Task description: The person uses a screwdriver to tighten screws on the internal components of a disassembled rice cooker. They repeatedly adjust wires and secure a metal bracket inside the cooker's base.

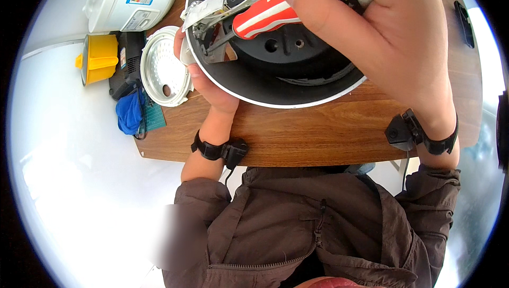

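A round appliance housing (275,98), black inside with a white rim, tilts over the table's near edge. My left hand (209,84) grips its left rim, with the fingers partly hidden behind the wall. In my right hand (382,38), above the housing, is a hand tool (270,15) with a red-and-white striped handle and white stars. Its thin metal end points at the left inside wall; the exact kind cannot be told. Close to that end sit a white plastic bracket (205,11), thin metal parts and wires. Behind the tool lies a black plate (283,57) with holes.
On the left stand a white rice cooker (132,1), a white perforated round part (159,65) and a yellow container (101,60). Near them lie a black device (124,62), a blue cloth (129,114) and a green mat (155,115). A black phone-like object (464,24) is at right.
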A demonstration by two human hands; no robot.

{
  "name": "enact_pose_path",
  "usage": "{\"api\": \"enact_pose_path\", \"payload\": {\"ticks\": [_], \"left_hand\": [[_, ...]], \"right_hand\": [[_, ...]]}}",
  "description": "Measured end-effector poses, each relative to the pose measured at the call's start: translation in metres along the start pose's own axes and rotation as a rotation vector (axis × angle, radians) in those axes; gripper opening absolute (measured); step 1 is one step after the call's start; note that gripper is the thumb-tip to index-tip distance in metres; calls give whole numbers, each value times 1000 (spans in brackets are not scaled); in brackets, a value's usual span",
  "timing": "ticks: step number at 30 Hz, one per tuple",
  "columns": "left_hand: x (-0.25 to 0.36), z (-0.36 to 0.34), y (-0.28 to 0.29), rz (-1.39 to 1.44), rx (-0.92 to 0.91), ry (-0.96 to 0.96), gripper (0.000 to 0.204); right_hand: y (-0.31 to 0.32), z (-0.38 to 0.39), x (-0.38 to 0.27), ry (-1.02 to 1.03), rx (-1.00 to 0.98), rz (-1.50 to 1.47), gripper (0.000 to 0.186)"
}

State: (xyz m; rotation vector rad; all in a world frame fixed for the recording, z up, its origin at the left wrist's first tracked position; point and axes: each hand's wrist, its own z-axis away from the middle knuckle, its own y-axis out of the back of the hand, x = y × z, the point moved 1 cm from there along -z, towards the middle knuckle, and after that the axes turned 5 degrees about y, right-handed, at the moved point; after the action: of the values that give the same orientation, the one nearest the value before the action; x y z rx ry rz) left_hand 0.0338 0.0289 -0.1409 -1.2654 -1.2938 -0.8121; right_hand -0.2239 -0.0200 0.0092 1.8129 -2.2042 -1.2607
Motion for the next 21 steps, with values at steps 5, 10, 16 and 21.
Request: {"api": "enact_pose_path", "payload": {"ticks": [5,10,16,21], "left_hand": [[5,0,-6,13,18,-3,73],[6,1,-10,18,40,-8,73],[10,0,-14,-61,15,-53,75],[12,0,-16,-42,23,-42,73]], "right_hand": [[2,0,0,0,-19,6,17],[4,0,0,0,-48,16,19],[12,-3,-4,-15,-140,44,23],[-2,7,18,125,-161,102,29]]}}
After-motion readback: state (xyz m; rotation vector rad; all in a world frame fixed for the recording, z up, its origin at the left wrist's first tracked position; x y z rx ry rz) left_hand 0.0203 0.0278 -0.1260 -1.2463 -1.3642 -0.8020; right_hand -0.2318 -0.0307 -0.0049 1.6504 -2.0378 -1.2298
